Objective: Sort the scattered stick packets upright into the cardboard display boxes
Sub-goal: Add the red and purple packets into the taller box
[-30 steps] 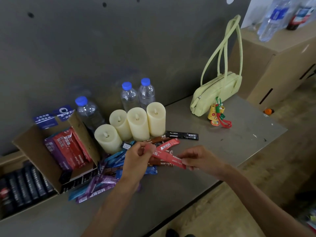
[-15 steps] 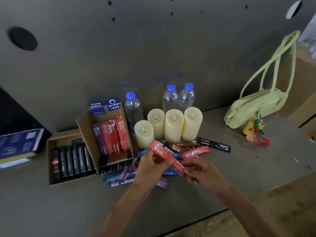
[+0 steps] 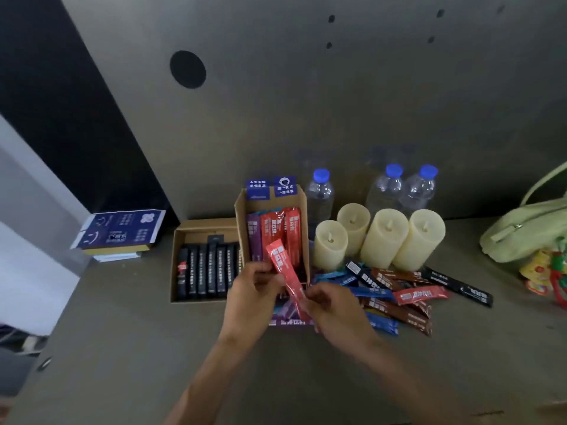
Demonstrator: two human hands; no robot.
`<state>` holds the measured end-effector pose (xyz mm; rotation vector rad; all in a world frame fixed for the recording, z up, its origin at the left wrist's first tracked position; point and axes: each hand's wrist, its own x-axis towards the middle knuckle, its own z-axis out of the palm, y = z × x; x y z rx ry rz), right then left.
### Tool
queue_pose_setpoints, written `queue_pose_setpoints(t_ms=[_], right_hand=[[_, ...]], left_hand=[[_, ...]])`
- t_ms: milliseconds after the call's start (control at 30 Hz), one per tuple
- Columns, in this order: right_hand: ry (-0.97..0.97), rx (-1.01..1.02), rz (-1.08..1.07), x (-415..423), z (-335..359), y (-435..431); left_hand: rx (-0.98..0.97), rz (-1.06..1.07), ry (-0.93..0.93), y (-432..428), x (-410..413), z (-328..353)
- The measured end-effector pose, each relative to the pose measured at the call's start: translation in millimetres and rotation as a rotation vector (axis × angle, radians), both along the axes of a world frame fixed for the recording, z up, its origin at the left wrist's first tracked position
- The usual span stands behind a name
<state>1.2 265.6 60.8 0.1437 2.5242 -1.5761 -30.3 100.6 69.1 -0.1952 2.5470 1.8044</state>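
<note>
Head view: left hand (image 3: 254,291) and right hand (image 3: 336,312) pinch the red stick packet (image 3: 283,273) before the display box (image 3: 241,219); seemingly light, limp, slick, so grip mid-length.

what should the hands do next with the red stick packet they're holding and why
Probably tip the red stick packet upright and lower it into the taller brown cardboard display box. Both the left hand and right hand pinch it tilted just in front of that box, where other red packets already stand upright.
</note>
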Motion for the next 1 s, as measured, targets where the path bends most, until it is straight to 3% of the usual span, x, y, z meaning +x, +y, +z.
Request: queue_pose_setpoints(t_ms=[167, 367, 500, 633, 1000], right_hand=[[-0.022, -0.17, -0.236, -38.3, -21.4, -53.7], [0.079, -0.065, -0.434, -73.9, -37.0, -80.6], [0.159, 0.075, -0.434, -84.8, -43.6, -91.5], [0.162, 0.089, -0.448, -89.6, -51.0, -90.8], [0.25, 0.231, -0.264, -33.4, -40.8, -46.4]], left_hand=[[-0.162, -0.048, 0.074, -23.5, -10.3, 5.1], [-0.146, -0.202, 0.026, -12.7, -23.1, 12.8], [-0.197, -0.223, 0.073, -17.1, -23.8, 13.8], [-0.212, -0.228, 0.089, -25.5, -24.4, 11.9], [-0.273, -0.317, 0.046, -21.7, -39.0, -1.3]])
